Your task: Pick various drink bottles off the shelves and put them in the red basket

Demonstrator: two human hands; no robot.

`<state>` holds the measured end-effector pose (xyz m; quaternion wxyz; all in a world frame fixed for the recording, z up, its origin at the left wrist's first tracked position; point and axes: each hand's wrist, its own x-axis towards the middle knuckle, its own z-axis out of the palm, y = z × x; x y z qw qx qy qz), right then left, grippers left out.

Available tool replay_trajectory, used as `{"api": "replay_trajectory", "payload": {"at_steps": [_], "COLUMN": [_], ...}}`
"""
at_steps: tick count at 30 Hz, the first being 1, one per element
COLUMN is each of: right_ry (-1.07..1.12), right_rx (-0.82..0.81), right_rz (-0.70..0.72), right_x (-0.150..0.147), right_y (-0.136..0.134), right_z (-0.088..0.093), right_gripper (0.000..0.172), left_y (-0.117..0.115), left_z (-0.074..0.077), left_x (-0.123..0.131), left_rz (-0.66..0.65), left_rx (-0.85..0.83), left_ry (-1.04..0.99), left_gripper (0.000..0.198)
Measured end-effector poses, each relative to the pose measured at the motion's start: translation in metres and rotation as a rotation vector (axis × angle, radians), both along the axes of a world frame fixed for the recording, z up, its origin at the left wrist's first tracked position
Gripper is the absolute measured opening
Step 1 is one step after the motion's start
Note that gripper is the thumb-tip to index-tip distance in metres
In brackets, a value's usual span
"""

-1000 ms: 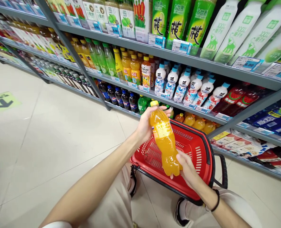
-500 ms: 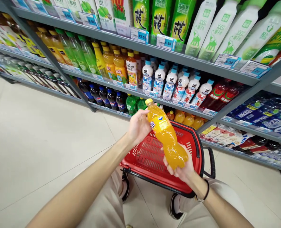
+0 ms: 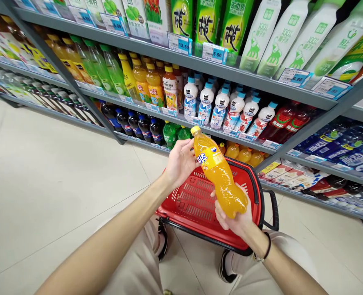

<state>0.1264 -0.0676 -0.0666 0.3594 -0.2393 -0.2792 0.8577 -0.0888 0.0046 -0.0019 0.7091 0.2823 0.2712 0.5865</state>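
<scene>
Gripping an orange soda bottle (image 3: 219, 173) mid-frame, my right hand (image 3: 239, 221) round its base, left hand (image 3: 180, 163) kinda open alongside.

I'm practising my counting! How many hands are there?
2: the left hand at the upper part of the orange bottle, the right hand holding its lower end, over the red basket.
</scene>
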Motion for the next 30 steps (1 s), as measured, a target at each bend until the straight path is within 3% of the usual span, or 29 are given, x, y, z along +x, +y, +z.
{"api": "replay_trajectory", "payload": {"at_steps": [3, 10, 17, 24, 27, 30], "right_ry": [-0.127, -0.524, -0.532, -0.769, -0.854, -0.904], "right_rx": [0.041, 0.381, 0.574, 1.069, 1.423, 1.786], "right_rz": [-0.098, -0.418, -0.598, -0.728, -0.752, -0.675], "right_x": [-0.004, -0.007, -0.004, 0.007, 0.017, 0.029], "right_y": [-0.005, -0.013, 0.003, 0.007, 0.013, 0.02], "right_z": [0.006, -0.005, -0.005, -0.009, -0.009, -0.006], "right_gripper": [0.081, 0.064, 0.065, 0.074, 0.08, 0.075], "left_y": [0.002, 0.01, 0.009, 0.01, 0.01, 0.009], "left_z": [-0.005, -0.01, -0.005, -0.006, -0.007, -0.007], "left_x": [0.003, -0.002, -0.011, -0.013, -0.012, -0.012], "left_rz": [0.014, 0.097, 0.128, 0.143, 0.158, 0.163], "left_rx": [-0.008, -0.111, -0.074, -0.091, -0.104, -0.13], "left_ry": [-0.039, -0.126, -0.125, -0.182, -0.168, -0.157], "left_gripper": [0.069, 0.098, 0.102, 0.093, 0.085, 0.072]}}
